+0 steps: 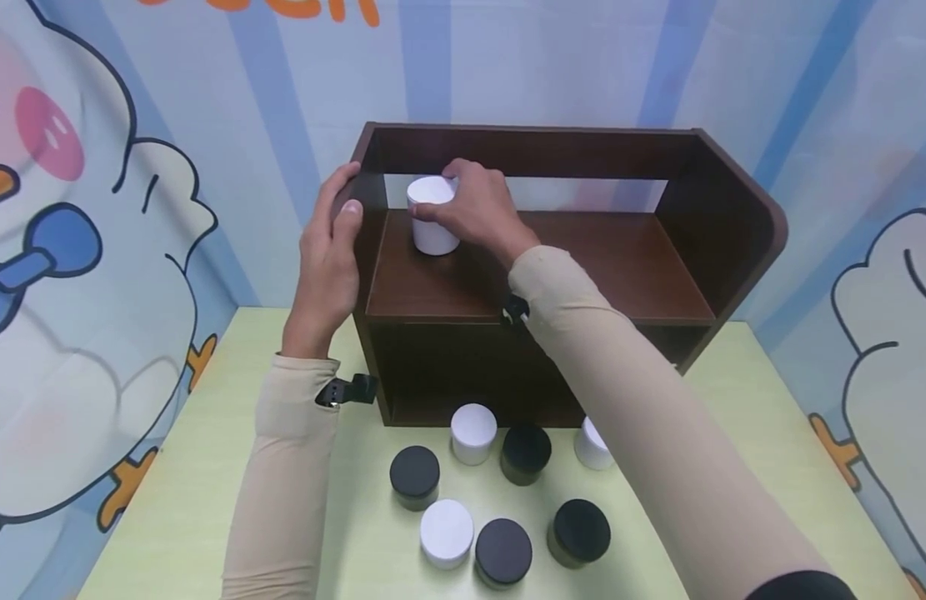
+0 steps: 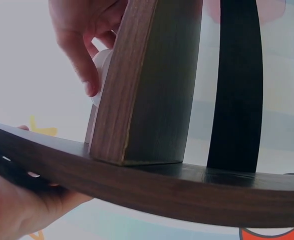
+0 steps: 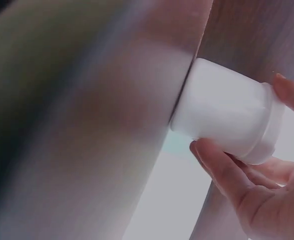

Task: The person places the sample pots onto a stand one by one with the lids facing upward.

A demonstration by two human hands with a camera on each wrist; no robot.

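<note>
A white lidded jar (image 1: pixel 435 229) stands upright on the upper board of a dark brown wooden shelf (image 1: pixel 538 267), near its left side panel. My right hand (image 1: pixel 481 204) holds this jar near its top, thumb on the near side and fingers round the back. In the right wrist view, the base of the white jar (image 3: pixel 222 107) meets the board, with fingers on both sides of it. At the shelf's left panel, my left hand (image 1: pixel 327 258) grips the edge; fingertips show past the panel (image 2: pixel 197 197) in the left wrist view.
On the pale green table (image 1: pixel 177 467) before the shelf stand several jars, among them a white jar (image 1: pixel 473 433), a black-lidded jar (image 1: pixel 415 475) and another black-lidded jar (image 1: pixel 578 532). My right forearm partly covers a white jar (image 1: pixel 592 447). A cartoon-printed backdrop (image 1: pixel 568 67) hangs behind.
</note>
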